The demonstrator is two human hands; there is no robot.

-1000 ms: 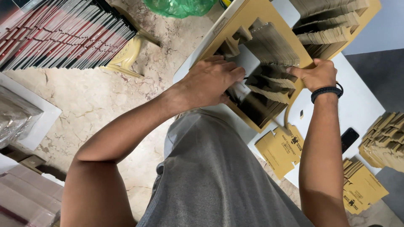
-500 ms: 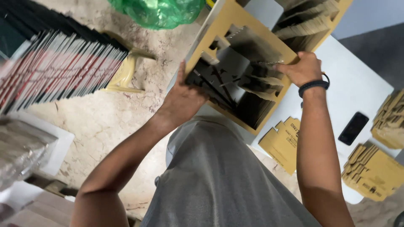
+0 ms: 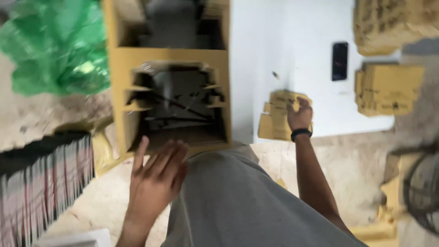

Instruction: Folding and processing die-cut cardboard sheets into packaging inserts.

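Seemingly flat, tan cardboard blanks (image 3: 280,116)

Floor (image 3: 50,114) is rough, pale concrete, kinda dusty and stained. A white table (image 3: 283,45) fills the upper middle, with a dark phone (image 3: 339,61) lying flat on it. A crumpled green plastic bag (image 3: 55,45) sits top left on the floor. Light's soft and even, no hard shadows. Everything's a bit motion-blurred.
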